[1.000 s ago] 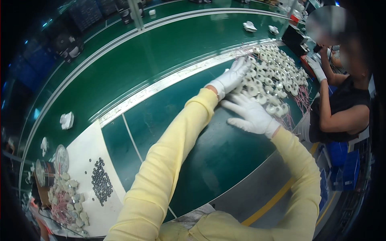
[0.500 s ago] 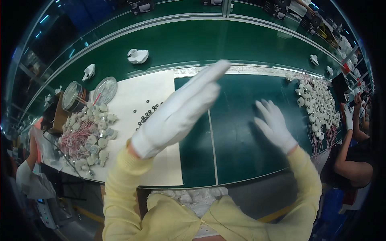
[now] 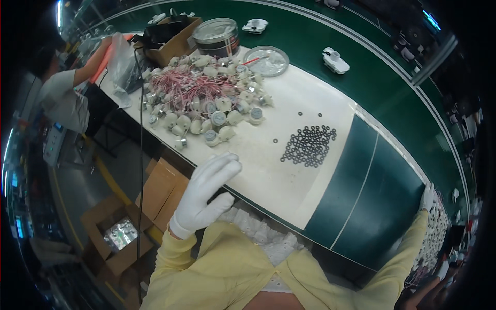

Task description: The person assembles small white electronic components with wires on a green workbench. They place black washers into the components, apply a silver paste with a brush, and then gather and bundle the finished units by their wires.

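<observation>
My left hand (image 3: 206, 191), in a white glove, hovers by the table's near edge, below a heap of small cream-and-metal motors (image 3: 206, 98) with pink wires. Its fingers are slightly bent, the thumb stands apart, and nothing is in it. Far to the right, my right hand (image 3: 427, 198), also gloved, is at the edge of a second group of motors (image 3: 435, 232). Its fingers are small and partly hidden there, so I cannot tell whether it holds one. Many small dark rings (image 3: 310, 146) lie on the white sheet (image 3: 258, 181) between my hands.
A clear round tub (image 3: 216, 37) and its lid (image 3: 266, 62) with a red stick stand behind the heap. White plastic parts (image 3: 336, 61) sit on the green conveyor (image 3: 299, 41). Cardboard boxes (image 3: 116, 232) lie on the floor at left. A co-worker (image 3: 67, 93) handles a bag.
The view has swung left, bringing the motor heap and rings closer in. My left hand has come back toward my body; my right hand has reached out to the motors on the right.
</observation>
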Demonstrator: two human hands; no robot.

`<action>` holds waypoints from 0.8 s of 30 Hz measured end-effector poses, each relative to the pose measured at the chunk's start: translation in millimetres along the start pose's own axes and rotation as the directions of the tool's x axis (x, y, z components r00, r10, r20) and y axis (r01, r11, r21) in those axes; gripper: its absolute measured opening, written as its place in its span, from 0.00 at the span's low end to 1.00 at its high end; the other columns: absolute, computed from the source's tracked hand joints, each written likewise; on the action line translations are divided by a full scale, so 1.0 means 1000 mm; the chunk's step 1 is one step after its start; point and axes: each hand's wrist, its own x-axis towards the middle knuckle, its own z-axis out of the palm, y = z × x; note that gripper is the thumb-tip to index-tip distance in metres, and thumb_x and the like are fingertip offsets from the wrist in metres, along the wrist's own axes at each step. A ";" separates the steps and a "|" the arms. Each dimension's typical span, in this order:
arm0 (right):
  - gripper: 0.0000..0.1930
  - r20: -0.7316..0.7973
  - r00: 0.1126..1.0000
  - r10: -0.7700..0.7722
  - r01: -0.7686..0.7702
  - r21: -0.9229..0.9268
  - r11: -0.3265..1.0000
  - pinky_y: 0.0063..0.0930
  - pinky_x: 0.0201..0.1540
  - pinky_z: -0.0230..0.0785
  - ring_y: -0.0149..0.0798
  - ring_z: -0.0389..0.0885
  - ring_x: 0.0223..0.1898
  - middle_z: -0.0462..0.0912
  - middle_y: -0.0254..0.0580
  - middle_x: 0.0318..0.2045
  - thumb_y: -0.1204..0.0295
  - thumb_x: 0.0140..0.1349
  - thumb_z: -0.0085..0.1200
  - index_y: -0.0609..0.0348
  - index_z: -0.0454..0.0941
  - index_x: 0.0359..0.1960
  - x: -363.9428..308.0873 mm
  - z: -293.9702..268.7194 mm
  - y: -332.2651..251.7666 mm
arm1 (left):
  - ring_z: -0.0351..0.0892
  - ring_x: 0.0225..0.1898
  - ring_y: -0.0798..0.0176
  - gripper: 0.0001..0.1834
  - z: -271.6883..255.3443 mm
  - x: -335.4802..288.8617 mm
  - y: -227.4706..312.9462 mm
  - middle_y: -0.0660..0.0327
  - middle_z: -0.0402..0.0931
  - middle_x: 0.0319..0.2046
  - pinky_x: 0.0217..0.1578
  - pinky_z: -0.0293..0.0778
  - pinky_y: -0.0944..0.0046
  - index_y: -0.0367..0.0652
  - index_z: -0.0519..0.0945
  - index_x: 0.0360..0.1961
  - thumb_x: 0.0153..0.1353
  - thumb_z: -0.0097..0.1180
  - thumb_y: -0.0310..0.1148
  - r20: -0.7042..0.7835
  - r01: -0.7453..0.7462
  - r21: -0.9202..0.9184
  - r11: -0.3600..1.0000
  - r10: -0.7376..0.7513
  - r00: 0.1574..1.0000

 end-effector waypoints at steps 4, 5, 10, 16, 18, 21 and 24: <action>0.29 -0.005 0.979 -0.203 0.201 0.186 0.962 0.34 0.72 0.51 0.48 0.59 0.72 0.66 0.52 0.70 0.56 0.74 0.41 0.62 0.63 0.70 0.004 -0.007 -0.056 | 0.66 0.65 0.39 0.28 -0.017 -0.001 -0.019 0.45 0.71 0.61 0.67 0.56 0.46 0.37 0.75 0.59 0.65 0.55 0.45 -0.110 0.024 0.422 0.906 0.025 0.994; 0.29 -0.024 0.938 -0.345 0.338 0.273 0.901 0.34 0.72 0.51 0.47 0.60 0.72 0.66 0.52 0.70 0.58 0.74 0.42 0.63 0.64 0.70 -0.013 -0.014 -0.097 | 0.66 0.64 0.39 0.28 -0.021 0.005 -0.023 0.45 0.72 0.60 0.66 0.57 0.45 0.38 0.76 0.59 0.62 0.57 0.44 -0.147 0.026 0.500 0.866 0.055 0.988; 0.26 0.041 0.718 -0.695 0.512 0.645 0.567 0.29 0.68 0.58 0.40 0.68 0.67 0.72 0.48 0.66 0.66 0.70 0.50 0.64 0.68 0.67 -0.181 -0.086 -0.374 | 0.68 0.62 0.41 0.29 -0.047 0.077 -0.055 0.48 0.74 0.57 0.63 0.59 0.42 0.45 0.75 0.61 0.58 0.61 0.42 -0.334 0.086 0.748 0.658 0.261 0.906; 0.24 -0.175 0.041 -0.984 0.796 0.601 -0.074 0.34 0.52 0.73 0.49 0.80 0.52 0.79 0.52 0.54 0.67 0.62 0.56 0.60 0.74 0.59 -0.330 -0.083 -0.572 | 0.76 0.49 0.52 0.29 -0.083 0.125 -0.118 0.57 0.81 0.41 0.59 0.62 0.45 0.49 0.75 0.61 0.62 0.57 0.51 -0.286 0.071 0.765 0.640 0.239 0.928; 0.26 -0.278 -0.105 -0.955 0.845 0.482 -0.233 0.37 0.48 0.74 0.50 0.81 0.48 0.80 0.49 0.50 0.66 0.58 0.58 0.58 0.73 0.59 -0.368 -0.070 -0.624 | 0.79 0.41 0.55 0.26 -0.093 0.125 -0.130 0.61 0.81 0.33 0.58 0.65 0.49 0.49 0.79 0.57 0.63 0.56 0.52 -0.266 -0.009 0.702 0.712 0.273 0.924; 0.30 -0.396 -0.165 -0.903 0.905 0.303 -0.299 0.41 0.43 0.73 0.47 0.82 0.43 0.82 0.45 0.43 0.62 0.55 0.59 0.54 0.70 0.61 -0.394 -0.025 -0.677 | 0.78 0.40 0.51 0.22 -0.106 0.134 -0.149 0.58 0.81 0.34 0.54 0.69 0.53 0.48 0.83 0.51 0.64 0.55 0.50 -0.304 -0.101 0.508 0.856 0.288 0.908; 0.34 -0.251 -0.115 -0.961 0.938 0.290 -0.188 0.44 0.40 0.72 0.46 0.83 0.39 0.82 0.44 0.37 0.59 0.52 0.60 0.52 0.68 0.62 -0.416 -0.005 -0.696 | 0.82 0.45 0.59 0.24 -0.119 0.139 -0.157 0.55 0.84 0.40 0.53 0.72 0.59 0.40 0.84 0.48 0.71 0.49 0.50 -0.388 -0.098 0.017 0.995 0.096 0.917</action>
